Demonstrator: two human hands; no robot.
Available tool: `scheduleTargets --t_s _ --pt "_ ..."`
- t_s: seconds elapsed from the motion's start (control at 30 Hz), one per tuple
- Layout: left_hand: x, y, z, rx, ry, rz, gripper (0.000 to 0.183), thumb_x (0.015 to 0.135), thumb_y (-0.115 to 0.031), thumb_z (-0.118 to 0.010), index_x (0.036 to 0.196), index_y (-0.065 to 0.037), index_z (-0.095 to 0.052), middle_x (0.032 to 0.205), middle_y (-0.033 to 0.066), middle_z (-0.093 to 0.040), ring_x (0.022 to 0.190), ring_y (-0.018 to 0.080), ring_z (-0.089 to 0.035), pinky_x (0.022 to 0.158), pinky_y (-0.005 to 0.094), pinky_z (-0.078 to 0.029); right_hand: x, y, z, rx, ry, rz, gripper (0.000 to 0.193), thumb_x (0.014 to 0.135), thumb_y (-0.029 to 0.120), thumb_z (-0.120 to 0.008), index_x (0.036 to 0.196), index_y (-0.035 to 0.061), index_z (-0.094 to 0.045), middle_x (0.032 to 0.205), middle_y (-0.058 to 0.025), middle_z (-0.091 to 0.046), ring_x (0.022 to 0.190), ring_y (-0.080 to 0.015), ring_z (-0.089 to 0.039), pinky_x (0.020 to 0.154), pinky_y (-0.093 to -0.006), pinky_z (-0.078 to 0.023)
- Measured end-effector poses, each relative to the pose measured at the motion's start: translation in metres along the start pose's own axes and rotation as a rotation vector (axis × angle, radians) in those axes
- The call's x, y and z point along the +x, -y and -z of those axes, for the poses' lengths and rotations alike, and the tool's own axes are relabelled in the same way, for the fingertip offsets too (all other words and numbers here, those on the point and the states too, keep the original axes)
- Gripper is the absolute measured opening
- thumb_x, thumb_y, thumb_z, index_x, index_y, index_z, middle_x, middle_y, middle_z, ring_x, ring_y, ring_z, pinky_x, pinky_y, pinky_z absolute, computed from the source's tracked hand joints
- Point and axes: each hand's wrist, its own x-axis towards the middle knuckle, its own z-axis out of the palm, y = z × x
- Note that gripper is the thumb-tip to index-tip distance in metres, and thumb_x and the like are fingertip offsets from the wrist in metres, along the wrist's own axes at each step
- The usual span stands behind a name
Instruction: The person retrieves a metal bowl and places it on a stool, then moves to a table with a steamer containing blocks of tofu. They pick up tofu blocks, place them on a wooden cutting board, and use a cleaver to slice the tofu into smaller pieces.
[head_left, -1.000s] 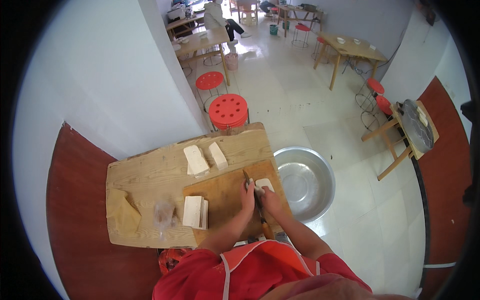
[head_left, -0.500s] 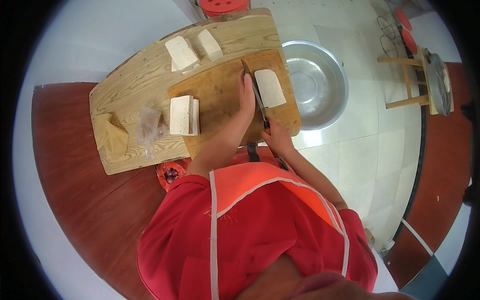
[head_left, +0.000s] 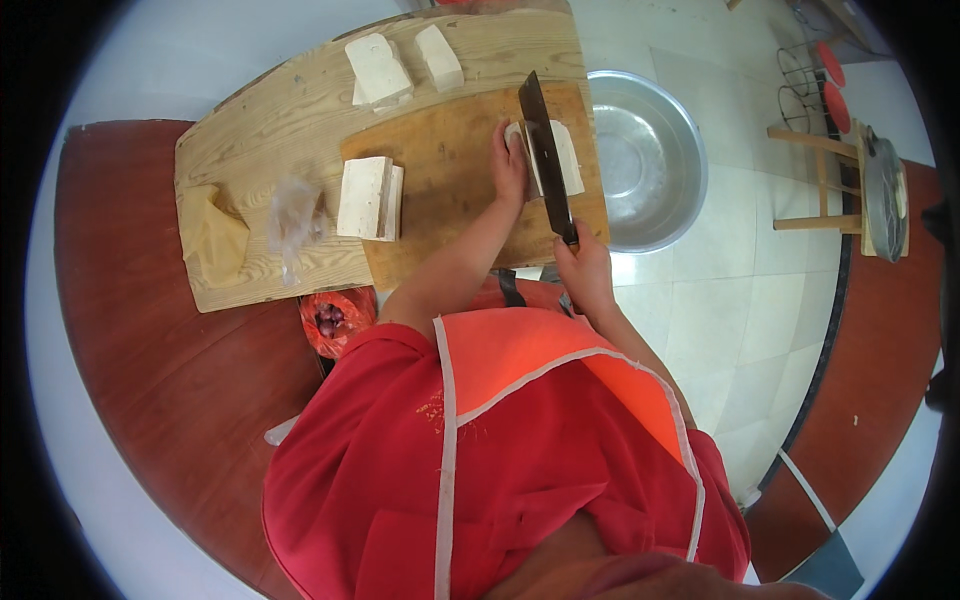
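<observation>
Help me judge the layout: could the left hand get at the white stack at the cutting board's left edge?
Likely yes: only bare cutting board lies between the left hand and the white stack; the knife is on the hand's other side.

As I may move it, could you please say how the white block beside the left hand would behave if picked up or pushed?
The white block probably won't roll, given its flat top. It may break if pinched, as its pale surface suggests tofu. With its broad face up on the cutting board, it seems likelier to slide than tip.
</observation>
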Motion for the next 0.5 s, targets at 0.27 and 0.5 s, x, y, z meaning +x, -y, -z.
scheduleTargets --t_s 0.27,0.5 --pt "0.003 0.011 -0.004 -0.095 0.009 -0.043 0.035 0.101 -0.019 -0.045 0.132 -0.004 -0.049 0.127 0.0164 -0.054 0.120 0.0289 -0.051 0.103 0.0349 -0.038 -0.018 0.017 0.022 -0.003 0.111 -0.126 0.032 0.088 0.015 -0.060 0.115 -0.0011 -0.056 0.084 -0.0233 -0.066 0.081 -0.0422 -0.065 0.069 -0.0461 -0.051" --pt "-0.001 0.000 -0.004 -0.063 0.008 -0.009 0.033 0.101 -0.019 -0.043 0.130 -0.004 -0.049 0.124 0.0163 -0.055 0.117 0.0302 -0.052 0.100 0.0364 -0.039 -0.024 0.019 0.022 -0.015 0.140 -0.130 0.033 0.088 0.013 -0.059 0.117 -0.0009 -0.054 0.083 -0.0236 -0.066 0.080 -0.0422 -0.065 0.068 -0.0464 -0.051"
